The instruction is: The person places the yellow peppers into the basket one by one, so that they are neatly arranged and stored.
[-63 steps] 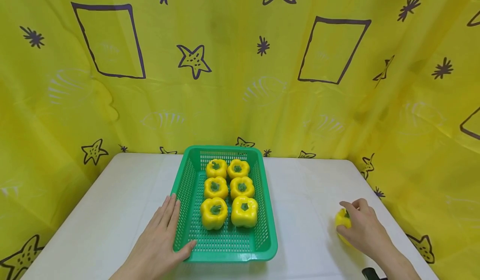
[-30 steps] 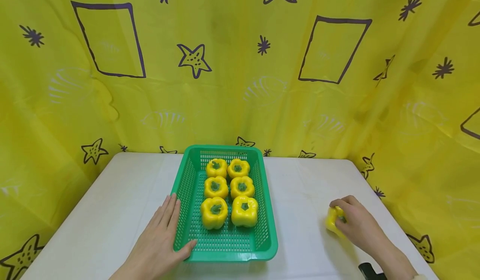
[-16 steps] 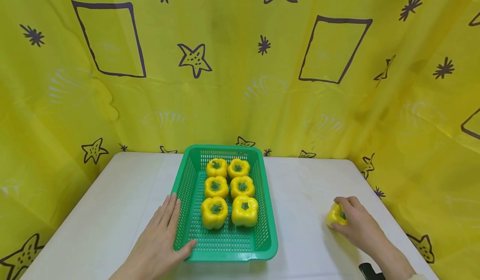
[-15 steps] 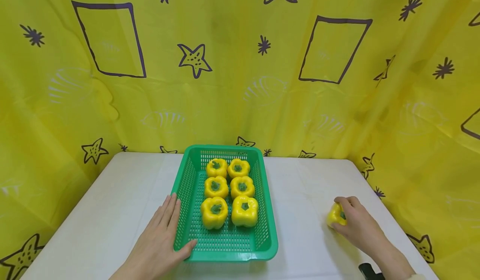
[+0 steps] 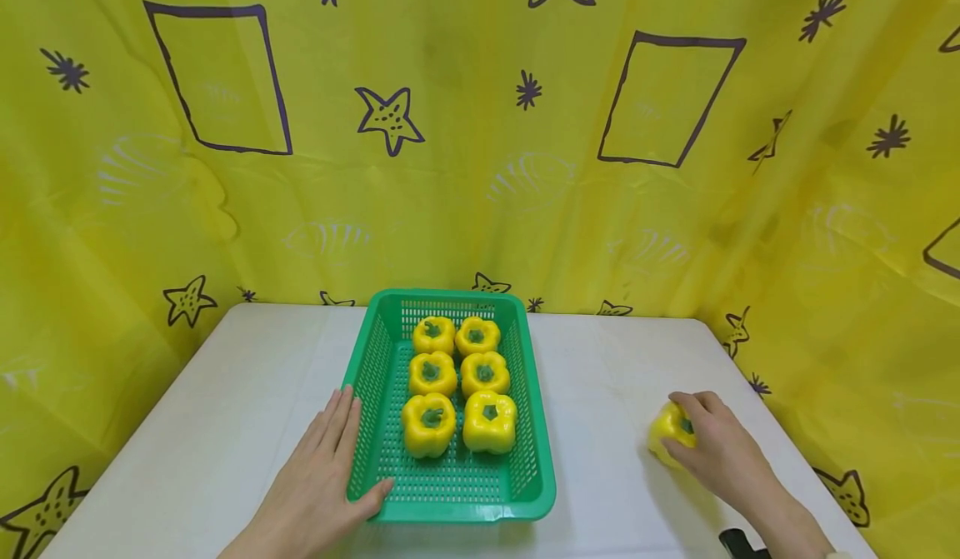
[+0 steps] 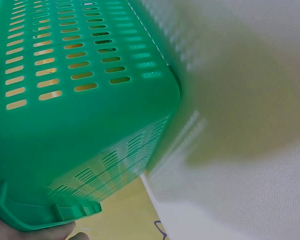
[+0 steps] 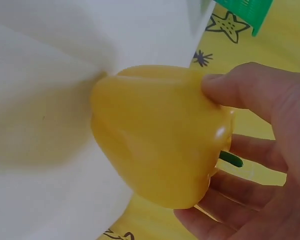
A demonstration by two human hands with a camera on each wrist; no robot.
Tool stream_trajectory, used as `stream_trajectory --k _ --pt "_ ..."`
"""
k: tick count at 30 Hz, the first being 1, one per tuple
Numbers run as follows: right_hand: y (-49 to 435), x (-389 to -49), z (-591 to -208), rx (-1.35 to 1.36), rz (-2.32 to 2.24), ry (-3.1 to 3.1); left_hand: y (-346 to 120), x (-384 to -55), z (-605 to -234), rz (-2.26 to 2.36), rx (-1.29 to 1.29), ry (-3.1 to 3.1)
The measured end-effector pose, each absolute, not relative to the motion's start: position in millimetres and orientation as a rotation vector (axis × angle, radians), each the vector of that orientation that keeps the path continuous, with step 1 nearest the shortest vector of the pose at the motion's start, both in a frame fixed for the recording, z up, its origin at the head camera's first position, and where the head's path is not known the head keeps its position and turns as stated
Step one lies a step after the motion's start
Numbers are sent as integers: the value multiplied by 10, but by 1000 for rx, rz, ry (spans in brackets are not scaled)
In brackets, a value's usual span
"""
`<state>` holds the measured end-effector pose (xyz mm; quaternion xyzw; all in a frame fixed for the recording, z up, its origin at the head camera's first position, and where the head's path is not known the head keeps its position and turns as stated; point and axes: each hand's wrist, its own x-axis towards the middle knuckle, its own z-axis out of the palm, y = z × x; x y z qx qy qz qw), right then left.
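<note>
A yellow bell pepper (image 5: pixel 670 435) with a green stem stands at the right of the table, its base close against the cloth. My right hand (image 5: pixel 720 441) grips it round the stem end; in the right wrist view the thumb lies on one side of the pepper (image 7: pixel 155 135) and the fingers (image 7: pixel 240 195) on the other. To the left, a green slotted basket (image 5: pixel 542 467) bears several yellow bell peppers (image 5: pixel 429 426) in two columns, stems up. My left hand (image 5: pixel 318 467) rests along the basket's left rim with fingers straight, the thumb over its near left corner.
White cloth covers the table (image 5: pixel 600 376). A yellow patterned curtain (image 5: pixel 465 209) hangs behind and at both sides. Some black object (image 5: pixel 738 542) shows under the right forearm at the bottom edge.
Over the two seconds, my right hand and its pepper have shifted a little left. The pepper has turned slightly and shows more of its side. My left hand and the basket stay put.
</note>
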<state>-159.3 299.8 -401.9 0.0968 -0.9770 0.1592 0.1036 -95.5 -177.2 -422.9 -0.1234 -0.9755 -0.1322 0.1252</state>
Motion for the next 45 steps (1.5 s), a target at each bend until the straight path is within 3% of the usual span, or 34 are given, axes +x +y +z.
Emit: stream_trajectory --k 45 --pt "2549 -1564 -3545 580 460 -2636 -1770 -955 -4235 -377 -361 -2834"
